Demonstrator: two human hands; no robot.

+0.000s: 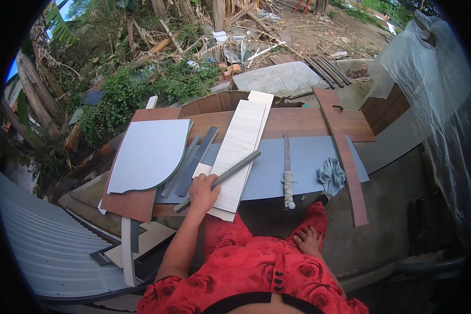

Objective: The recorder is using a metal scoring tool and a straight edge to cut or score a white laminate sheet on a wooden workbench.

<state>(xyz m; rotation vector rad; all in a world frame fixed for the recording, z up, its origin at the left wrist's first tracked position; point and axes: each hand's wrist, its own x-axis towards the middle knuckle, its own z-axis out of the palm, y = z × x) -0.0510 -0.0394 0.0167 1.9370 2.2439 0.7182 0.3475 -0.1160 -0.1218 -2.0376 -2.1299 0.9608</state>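
Note:
My left hand [204,192] is closed on a narrow dark grey strip [235,169], which lies slantwise across pale wood-grain boards [239,131]. A small pale piece [202,169] sits just beyond my left knuckles. My right hand [307,240] rests on my thigh, its fingers stretched out with nothing in them. Farther out, a long flat metal blade with a cord-wrapped handle [288,183] lies on a grey-blue sheet [267,178]. Left of the pale boards are two more dark grey strips [197,162] and a white panel with a curved edge [149,152].
A crumpled grey cloth [331,176] lies right of the blade. Beyond it, a long reddish-brown board [341,152] crosses the work surface. Clear plastic sheeting [424,73] hangs at the right. Corrugated metal [52,235] is at the lower left, near stacked offcuts [141,240].

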